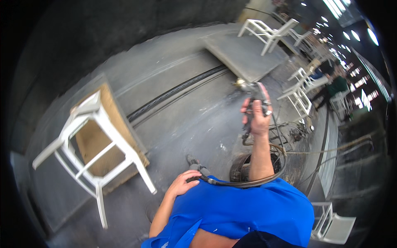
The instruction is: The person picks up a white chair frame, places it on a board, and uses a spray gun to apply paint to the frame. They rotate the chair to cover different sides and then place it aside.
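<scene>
Raised ahead of my body, my right hand is wrapped round the grip of a spray gun, whose metal head points up and away. A dark hose loops from the gun's area down across my front. My left hand rests low by my waist against the blue shirt, fingers stretched out and holding nothing. To the left a white wooden chair frame lies tipped, legs outward, on a brown board. The gun and my right hand are apart from it.
A dark conveyor track runs along the floor toward a flat grey platform bearing a white chair. A rusty drum stands beside my right forearm. More white chairs and people are at the far right.
</scene>
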`<state>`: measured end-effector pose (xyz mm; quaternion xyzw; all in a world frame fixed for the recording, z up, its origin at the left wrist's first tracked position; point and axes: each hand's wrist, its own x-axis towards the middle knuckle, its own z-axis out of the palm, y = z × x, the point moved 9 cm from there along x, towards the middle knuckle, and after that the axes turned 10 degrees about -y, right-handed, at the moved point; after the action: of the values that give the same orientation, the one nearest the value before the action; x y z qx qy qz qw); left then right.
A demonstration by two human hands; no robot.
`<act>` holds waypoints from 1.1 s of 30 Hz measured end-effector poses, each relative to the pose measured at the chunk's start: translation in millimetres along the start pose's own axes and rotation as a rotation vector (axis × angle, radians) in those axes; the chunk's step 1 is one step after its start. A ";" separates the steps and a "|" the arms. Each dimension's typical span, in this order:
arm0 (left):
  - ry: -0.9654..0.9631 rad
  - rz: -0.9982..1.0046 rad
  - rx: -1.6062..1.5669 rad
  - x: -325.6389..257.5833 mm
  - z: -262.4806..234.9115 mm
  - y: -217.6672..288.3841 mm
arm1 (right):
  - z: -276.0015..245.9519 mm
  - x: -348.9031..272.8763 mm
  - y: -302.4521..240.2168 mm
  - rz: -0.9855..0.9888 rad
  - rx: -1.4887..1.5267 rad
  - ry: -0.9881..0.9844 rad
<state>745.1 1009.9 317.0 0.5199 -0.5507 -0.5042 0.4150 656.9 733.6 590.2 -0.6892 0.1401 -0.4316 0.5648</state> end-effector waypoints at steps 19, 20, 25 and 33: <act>-0.199 -0.141 0.073 214.8 3.5 14.2 | -149.9 77.6 29.6 -0.193 0.112 0.006; -0.205 -0.156 0.052 213.8 6.7 11.6 | -151.0 77.3 30.2 -0.192 0.088 -0.019; -0.203 -0.197 -0.004 197.9 10.7 -2.1 | -147.8 65.3 42.1 -0.169 0.096 -0.028; -0.151 -0.184 0.049 178.0 -3.5 -6.0 | -115.2 77.4 56.8 -0.124 0.099 -0.062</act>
<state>729.1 833.4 299.6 0.5388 -0.5426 -0.5641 0.3114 632.4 586.8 571.8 -0.6809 0.0582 -0.4507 0.5744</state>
